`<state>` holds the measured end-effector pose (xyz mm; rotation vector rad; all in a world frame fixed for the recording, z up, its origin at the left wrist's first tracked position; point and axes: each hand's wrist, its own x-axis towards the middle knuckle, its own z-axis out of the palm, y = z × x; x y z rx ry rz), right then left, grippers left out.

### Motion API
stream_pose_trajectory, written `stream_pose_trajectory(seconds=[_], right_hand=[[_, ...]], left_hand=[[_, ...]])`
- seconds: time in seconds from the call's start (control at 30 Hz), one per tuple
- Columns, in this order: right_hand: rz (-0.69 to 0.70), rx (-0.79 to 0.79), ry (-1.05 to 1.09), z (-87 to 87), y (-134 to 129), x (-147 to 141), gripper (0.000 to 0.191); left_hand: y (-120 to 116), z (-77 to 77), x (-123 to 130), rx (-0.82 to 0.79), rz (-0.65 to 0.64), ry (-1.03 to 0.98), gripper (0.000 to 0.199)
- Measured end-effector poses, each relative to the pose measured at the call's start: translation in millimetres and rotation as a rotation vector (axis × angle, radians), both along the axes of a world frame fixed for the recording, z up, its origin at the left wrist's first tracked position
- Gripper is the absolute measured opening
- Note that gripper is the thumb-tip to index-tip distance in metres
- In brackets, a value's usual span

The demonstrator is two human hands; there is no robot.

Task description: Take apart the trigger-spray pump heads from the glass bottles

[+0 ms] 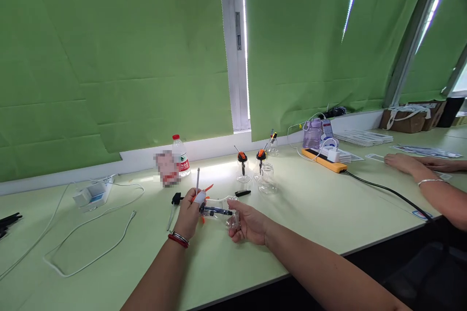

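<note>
My left hand is closed around a top with orange parts and a thin metal rod pointing up. A dark stem runs from it toward my right hand. My right hand grips a clear jar tilted on its side, and the stem overlaps it; how far inside it reaches I cannot tell. Just left of my left hand lies a black-headed piece with a pale rod. Beyond my hands stand two clear jars with orange-and-black tops, an open clear jar and a small black brush.
A red-capped water bottle stands at the back beside a blurred item. White cables loop across the left. An orange power strip, a purple bottle and another person's hand are on the right.
</note>
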<state>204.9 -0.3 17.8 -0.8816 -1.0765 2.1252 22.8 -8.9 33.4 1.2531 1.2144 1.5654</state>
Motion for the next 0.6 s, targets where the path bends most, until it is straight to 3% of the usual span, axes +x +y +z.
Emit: stream_pose_trajectory(seconds=[0.2,0.27,0.4,0.47,0.53,0.6], right_hand=[[-0.07,0.121,-0.186,0.9,-1,1,0.048],[-0.126,0.335,-0.27,5.2,-4,5,0.052],[-0.214,1.075,-0.498,21.1,-15,17,0.075],[-0.163,1.402,-0.57,29.3,-19,22,0.071],[-0.091,1.571,-0.567,34.0,-20,25,0.066],[-0.085,1.46,-0.492,33.7,-18,24,0.073]], left_hand=[[1,-0.6,3,-0.17,0.014,0.145,0.035],[2,-1.2,3,-0.22,0.0,0.1,0.037],[3,-1.1,2,-0.298,-0.08,-0.048,0.041],[3,0.5,1,-0.278,-0.107,-0.106,0.041],[1,2.5,1,-0.267,-0.122,-0.148,0.041],[0,3.7,2,-0.241,-0.125,-0.164,0.041]])
